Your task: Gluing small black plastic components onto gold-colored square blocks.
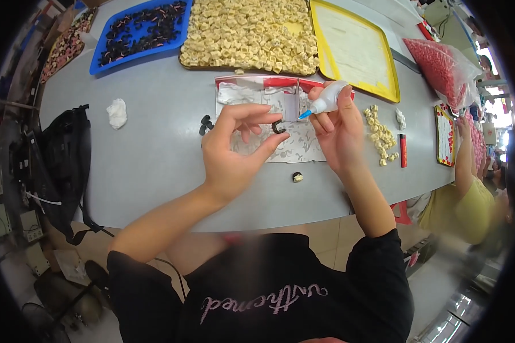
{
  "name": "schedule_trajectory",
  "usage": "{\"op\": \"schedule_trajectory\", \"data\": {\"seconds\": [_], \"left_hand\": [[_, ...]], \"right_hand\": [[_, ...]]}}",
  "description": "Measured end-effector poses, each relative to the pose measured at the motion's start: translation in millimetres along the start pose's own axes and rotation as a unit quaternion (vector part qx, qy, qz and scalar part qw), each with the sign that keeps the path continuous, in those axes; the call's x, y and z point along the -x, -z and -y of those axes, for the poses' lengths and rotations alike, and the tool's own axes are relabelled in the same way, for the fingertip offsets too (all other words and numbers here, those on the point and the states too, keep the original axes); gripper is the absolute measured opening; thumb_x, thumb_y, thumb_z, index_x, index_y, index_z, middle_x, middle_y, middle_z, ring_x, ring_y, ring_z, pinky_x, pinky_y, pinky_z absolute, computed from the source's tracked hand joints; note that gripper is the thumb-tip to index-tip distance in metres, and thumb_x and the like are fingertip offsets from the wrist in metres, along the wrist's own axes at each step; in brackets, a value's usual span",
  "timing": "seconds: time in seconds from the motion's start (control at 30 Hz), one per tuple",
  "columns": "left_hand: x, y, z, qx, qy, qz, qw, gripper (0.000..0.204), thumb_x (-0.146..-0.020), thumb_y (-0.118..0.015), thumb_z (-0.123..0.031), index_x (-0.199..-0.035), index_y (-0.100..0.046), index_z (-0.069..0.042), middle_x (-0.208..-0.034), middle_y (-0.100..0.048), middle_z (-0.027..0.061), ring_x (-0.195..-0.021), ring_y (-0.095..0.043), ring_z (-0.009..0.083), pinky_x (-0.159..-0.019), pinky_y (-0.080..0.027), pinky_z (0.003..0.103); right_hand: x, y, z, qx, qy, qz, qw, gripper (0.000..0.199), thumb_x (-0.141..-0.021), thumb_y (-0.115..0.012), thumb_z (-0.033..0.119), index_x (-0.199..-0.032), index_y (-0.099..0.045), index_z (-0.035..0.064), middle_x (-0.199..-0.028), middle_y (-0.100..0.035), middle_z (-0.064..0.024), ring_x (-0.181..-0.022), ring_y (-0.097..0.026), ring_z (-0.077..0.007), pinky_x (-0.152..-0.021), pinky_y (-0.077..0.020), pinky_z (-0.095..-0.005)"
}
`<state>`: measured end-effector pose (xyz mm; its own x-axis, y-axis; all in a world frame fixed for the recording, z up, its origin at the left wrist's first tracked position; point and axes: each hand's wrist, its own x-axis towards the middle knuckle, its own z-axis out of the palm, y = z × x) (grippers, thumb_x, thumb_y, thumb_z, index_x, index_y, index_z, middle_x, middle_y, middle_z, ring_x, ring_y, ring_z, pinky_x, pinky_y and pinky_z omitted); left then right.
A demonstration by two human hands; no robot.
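Between the thumb and forefinger of my left hand (232, 148) is a small black curved piece (277, 128), held on edge. My right hand (344, 128) grips a whitish squeeze bottle (329, 98) whose blue nozzle points toward that piece, a short gap apart. Both hands hover over a white work sheet (297, 150) covered in grey smears. On the table just in front lies a small black-and-cream piece (297, 177). Several black pieces (206, 124) rest beside my left hand, and a small heap of cream pieces (380, 135) lies right of my right hand.
Along the back stand a blue tray (97, 67) of black pieces, a tray heaped with cream pieces (249, 40), and a yellow tray (396, 86). Crumpled white tissue (117, 113), a black bag (60, 171) and a red tube (403, 150) flank me. A co-worker's arm (465, 150) reaches in at right.
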<state>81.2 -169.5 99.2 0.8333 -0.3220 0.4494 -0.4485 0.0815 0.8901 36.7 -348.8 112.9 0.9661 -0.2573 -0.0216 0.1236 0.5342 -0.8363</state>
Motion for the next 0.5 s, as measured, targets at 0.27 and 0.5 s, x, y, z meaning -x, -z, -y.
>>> {"op": "schedule_trajectory", "data": {"seconds": [0.27, 0.5], "left_hand": [[2.2, -2.6, 2.8, 0.011, 0.001, -0.004, 1.000, 0.039, -0.068, -0.079, -0.006, -0.096, -0.053, -0.007, -0.088, -0.069, 0.0039, -0.067, -0.054, 0.0071, -0.060, -0.041, 0.020], [2.4, -2.9, 4.1, 0.012, 0.001, 0.001, 1.000, 0.039, -0.068, -0.079, -0.006, -0.096, -0.052, -0.007, -0.088, -0.069, 0.0038, -0.068, -0.054, 0.0073, -0.060, -0.041, 0.020]], "right_hand": [[3.7, -7.8, 1.7, 0.065, 0.008, -0.012, 0.998, 0.042, -0.096, -0.039, 0.044, -0.095, -0.052, 0.0036, -0.092, -0.063, -0.0094, -0.051, -0.033, -0.0048, -0.048, -0.0277, -0.0197], [4.2, -7.0, 0.5, 0.083, 0.009, -0.012, 0.996, 0.044, -0.096, -0.040, 0.046, -0.095, -0.052, 0.0035, -0.091, -0.063, -0.0097, -0.050, -0.033, -0.0042, -0.047, -0.0280, -0.0191]]}}
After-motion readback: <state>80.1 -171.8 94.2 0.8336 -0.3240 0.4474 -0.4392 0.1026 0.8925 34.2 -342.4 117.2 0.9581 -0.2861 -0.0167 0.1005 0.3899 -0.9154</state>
